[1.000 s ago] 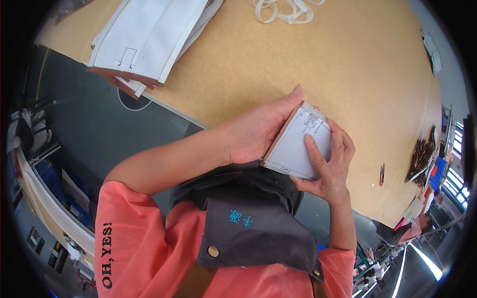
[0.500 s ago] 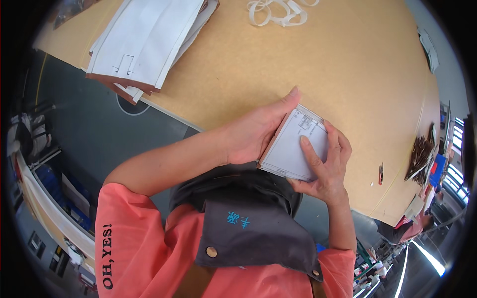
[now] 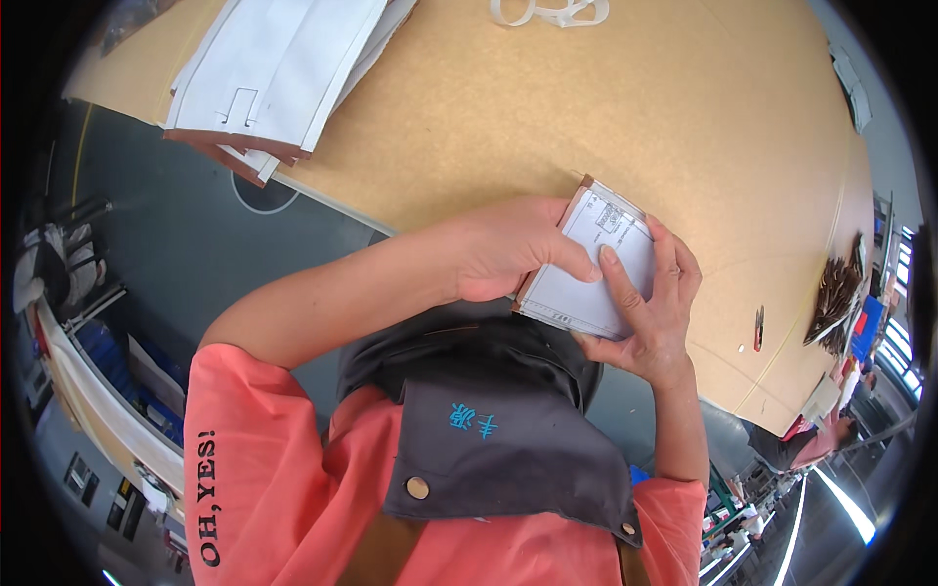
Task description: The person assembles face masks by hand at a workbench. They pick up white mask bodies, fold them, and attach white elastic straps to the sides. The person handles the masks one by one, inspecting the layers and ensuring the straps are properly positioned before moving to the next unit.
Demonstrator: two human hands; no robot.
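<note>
Over the near edge of the table I hold a small rectangular stack of white-faced pieces [image 3: 589,305] with brown edges and printed lines on top; what the pieces are made of I cannot tell. My left hand [image 3: 523,244] grips its left side, the thumb lying flat across the white face and the fingers hidden underneath. On the right side my right hand [image 3: 653,303] is closed round it, thumb on top near the left thumb, fingers along the far right edge.
Larger white panels with brown edges [image 3: 274,73] lie piled at the table's far left, overhanging its edge. White loops of band [image 3: 557,12] are at the far side. To the right are a small red-and-black tool [image 3: 758,329] and a brown bundle of strips [image 3: 835,298].
My left thumb has come from the stack's far left corner down onto its white face. The right hand keeps its hold, and the stack has shifted slightly right.
</note>
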